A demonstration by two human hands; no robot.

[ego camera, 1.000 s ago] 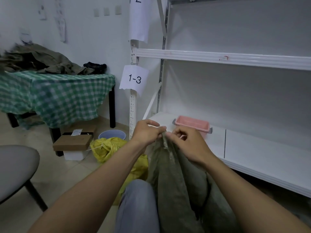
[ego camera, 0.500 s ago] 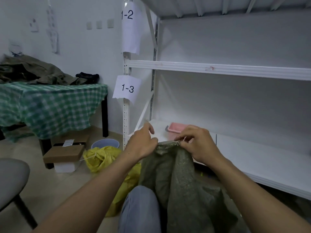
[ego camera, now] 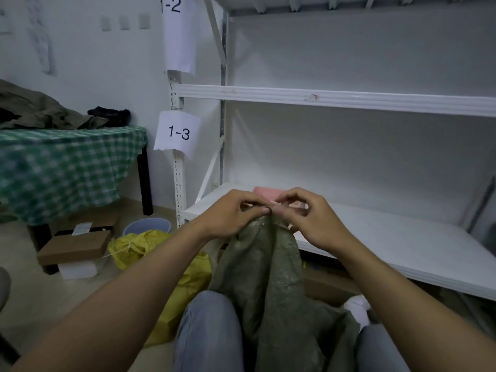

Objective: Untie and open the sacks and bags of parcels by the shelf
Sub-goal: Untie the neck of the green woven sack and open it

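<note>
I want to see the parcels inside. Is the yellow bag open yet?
Still shut. The yellow bag has string tied round its bunched neck, and neither hand touches it.

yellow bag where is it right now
In the head view the yellow bag lies on the floor, left of the green sack, just before the blue basin.

A single wide-angle view comes from the wearer's head, looking forward and slightly down, close over both forearms and the knees. It faces the white shelf [ego camera: 349, 99] straight ahead, with the checked tabletop [ego camera: 61, 167] at the left edge and floor [ego camera: 53, 296] below it.
</note>
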